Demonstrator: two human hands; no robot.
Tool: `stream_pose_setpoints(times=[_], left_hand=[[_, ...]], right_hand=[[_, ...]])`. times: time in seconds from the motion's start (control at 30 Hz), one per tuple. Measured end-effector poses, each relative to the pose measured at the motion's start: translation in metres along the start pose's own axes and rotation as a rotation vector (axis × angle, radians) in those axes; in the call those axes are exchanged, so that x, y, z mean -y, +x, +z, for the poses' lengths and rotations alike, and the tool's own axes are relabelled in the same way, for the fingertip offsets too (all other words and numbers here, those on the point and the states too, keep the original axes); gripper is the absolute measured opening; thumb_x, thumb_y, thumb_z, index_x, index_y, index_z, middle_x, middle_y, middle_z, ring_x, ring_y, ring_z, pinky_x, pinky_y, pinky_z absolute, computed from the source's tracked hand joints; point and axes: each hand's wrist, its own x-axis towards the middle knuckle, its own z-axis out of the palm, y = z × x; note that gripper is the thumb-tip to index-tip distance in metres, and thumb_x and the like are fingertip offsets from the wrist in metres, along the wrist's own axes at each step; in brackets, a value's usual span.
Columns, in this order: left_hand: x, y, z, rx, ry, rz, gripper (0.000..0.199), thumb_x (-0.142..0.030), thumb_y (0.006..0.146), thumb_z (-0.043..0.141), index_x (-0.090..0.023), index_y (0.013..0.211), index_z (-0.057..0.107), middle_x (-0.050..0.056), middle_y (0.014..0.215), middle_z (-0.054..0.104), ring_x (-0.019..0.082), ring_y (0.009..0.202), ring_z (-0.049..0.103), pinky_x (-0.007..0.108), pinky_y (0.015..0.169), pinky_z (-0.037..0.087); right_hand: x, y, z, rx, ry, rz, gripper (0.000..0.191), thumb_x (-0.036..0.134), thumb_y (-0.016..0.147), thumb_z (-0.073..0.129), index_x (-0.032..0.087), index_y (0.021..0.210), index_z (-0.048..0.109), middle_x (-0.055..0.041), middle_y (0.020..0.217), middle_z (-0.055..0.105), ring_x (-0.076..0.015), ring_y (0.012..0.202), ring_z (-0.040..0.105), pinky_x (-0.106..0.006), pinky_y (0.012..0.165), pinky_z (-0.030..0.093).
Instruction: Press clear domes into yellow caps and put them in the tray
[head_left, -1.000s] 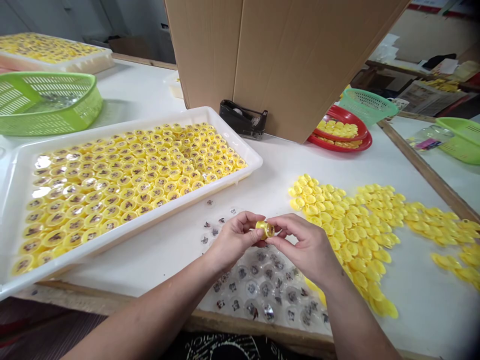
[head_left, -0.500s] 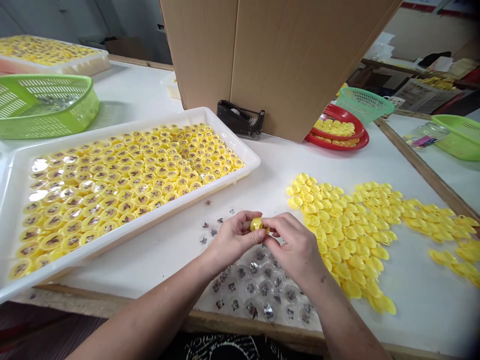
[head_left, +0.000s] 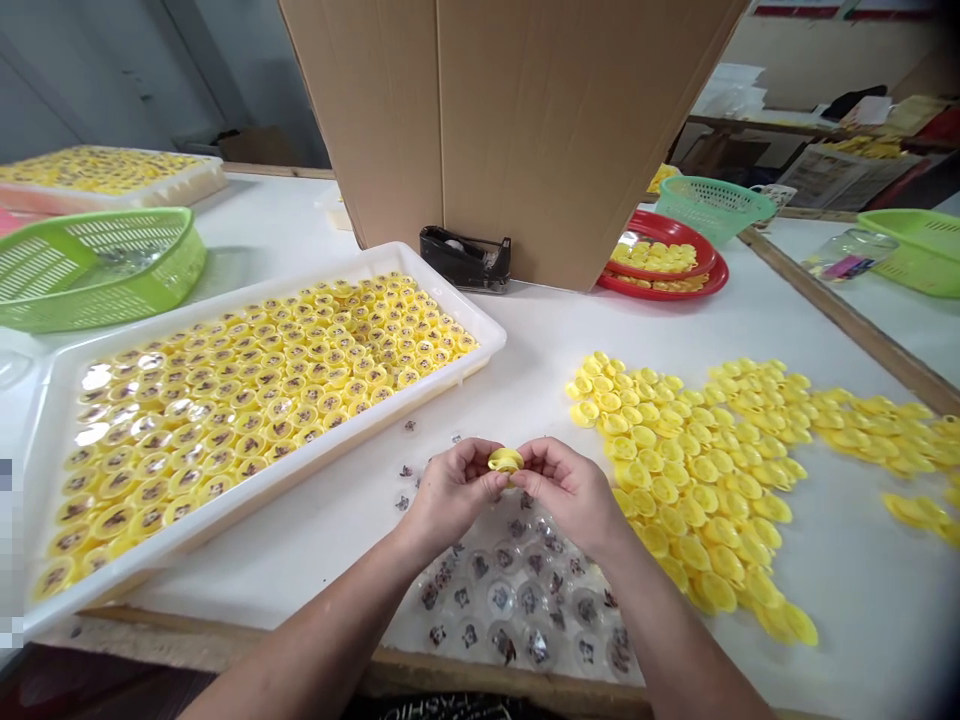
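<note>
Between the fingertips of my left hand (head_left: 459, 490) and my right hand (head_left: 566, 490) is one small round yellow plastic piece (head_left: 505, 459). Both hands are closed in a pinch on it, just above the white table. Under and in front of my wrists lie many clear round discs (head_left: 501, 598) with small printed pictures. To the right spreads a heap of loose yellow round pieces (head_left: 690, 480). On the left, a white tray (head_left: 491, 340) holds rows of yellow pieces with printed clear tops.
A tall cardboard box (head_left: 517, 130) stands at the back, a black tape dispenser (head_left: 465, 262) before it. Red plates (head_left: 716, 275) with yellow pieces sit right of it, near a mint basket (head_left: 712, 205). A green basket (head_left: 161, 285) is at the far left.
My hands have turned the yellow piece so that its rim faces up more. My right hand has shifted slightly outward. The whole view has tilted a little.
</note>
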Motion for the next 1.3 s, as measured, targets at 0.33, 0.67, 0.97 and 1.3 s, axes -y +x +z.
stream_pose_setpoints(times=[0.33,0.67,0.97,1.3], left_hand=[[-0.032,-0.002,-0.003,0.046,0.231,0.034,0.025,-0.032,0.075,0.067,-0.013,0.092,0.064,0.008,0.079,0.066,0.016,0.068,0.057,0.023,0.059,0.042],[-0.129,0.122,-0.145,0.016,1.089,-0.076,0.034,-0.032,0.069,0.065,-0.019,0.100,0.064,0.003,0.085,0.067,0.014,0.068,0.061,0.022,0.060,0.045],[-0.124,0.143,-0.154,0.396,1.292,-0.275,0.033,-0.023,0.057,0.066,-0.028,0.089,0.074,0.002,0.097,0.070,0.022,0.089,0.061,0.026,0.074,0.045],[-0.107,0.124,-0.137,0.386,1.374,-0.190,0.043,-0.021,0.067,0.049,-0.027,0.105,0.069,0.002,0.120,0.062,0.024,0.107,0.055,0.030,0.090,0.043]], right_hand=[[0.010,-0.007,-0.003,0.022,0.125,0.001,0.020,0.032,0.076,0.068,0.020,0.091,0.062,-0.0016,0.080,0.065,-0.0152,0.074,0.061,-0.028,0.067,0.050],[0.000,0.001,-0.016,-0.185,0.109,0.028,0.041,0.042,0.077,0.064,0.019,0.110,0.055,-0.0076,0.094,0.064,-0.0166,0.078,0.060,-0.031,0.068,0.051],[-0.001,0.005,-0.023,-0.218,0.091,0.032,0.040,0.041,0.076,0.064,0.019,0.109,0.056,-0.0066,0.093,0.064,-0.0161,0.076,0.059,-0.030,0.066,0.051],[0.007,-0.001,-0.067,-0.494,-0.042,-0.008,0.025,0.037,0.075,0.064,0.019,0.093,0.062,-0.0028,0.081,0.064,-0.0158,0.070,0.061,-0.029,0.062,0.049]])
